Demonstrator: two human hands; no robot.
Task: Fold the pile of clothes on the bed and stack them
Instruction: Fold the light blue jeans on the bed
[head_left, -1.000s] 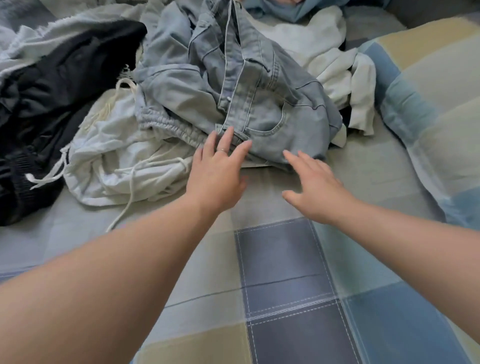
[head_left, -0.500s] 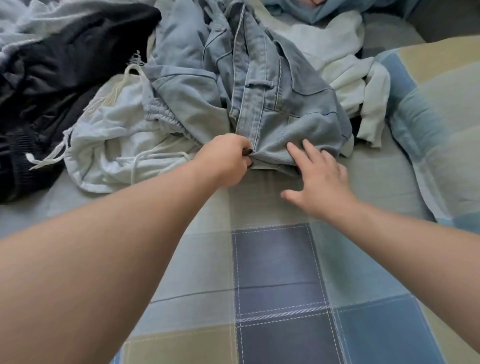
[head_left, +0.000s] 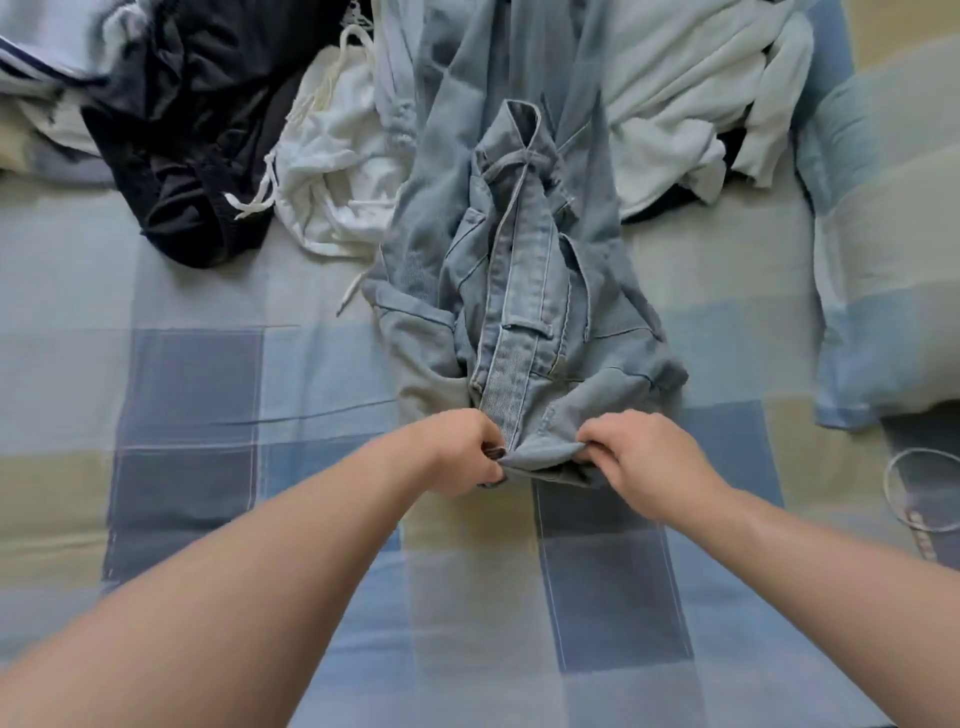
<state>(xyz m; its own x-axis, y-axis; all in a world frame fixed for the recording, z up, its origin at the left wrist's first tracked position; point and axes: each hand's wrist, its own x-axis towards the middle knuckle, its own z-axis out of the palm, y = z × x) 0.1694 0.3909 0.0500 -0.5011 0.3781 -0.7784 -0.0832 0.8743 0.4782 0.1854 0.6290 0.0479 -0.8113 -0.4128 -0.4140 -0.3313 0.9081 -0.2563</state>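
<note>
Denim jeans (head_left: 519, 291) gripped by left hand (head_left: 462, 452), right hand (head_left: 644, 462)

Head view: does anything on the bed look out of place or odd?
One thing. A thin loop, perhaps a cord or bracelet, lies on the sheet at the right edge, apart from the clothes; it seems no garment. The jeans are only bunched and show no damage.

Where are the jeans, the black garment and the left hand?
jeans (head_left: 514, 312), head view, on the waistband strip down the middle.
black garment (head_left: 197, 156), head view, on its crumpled middle.
left hand (head_left: 457, 452), head view, on the back of the hand.
</note>
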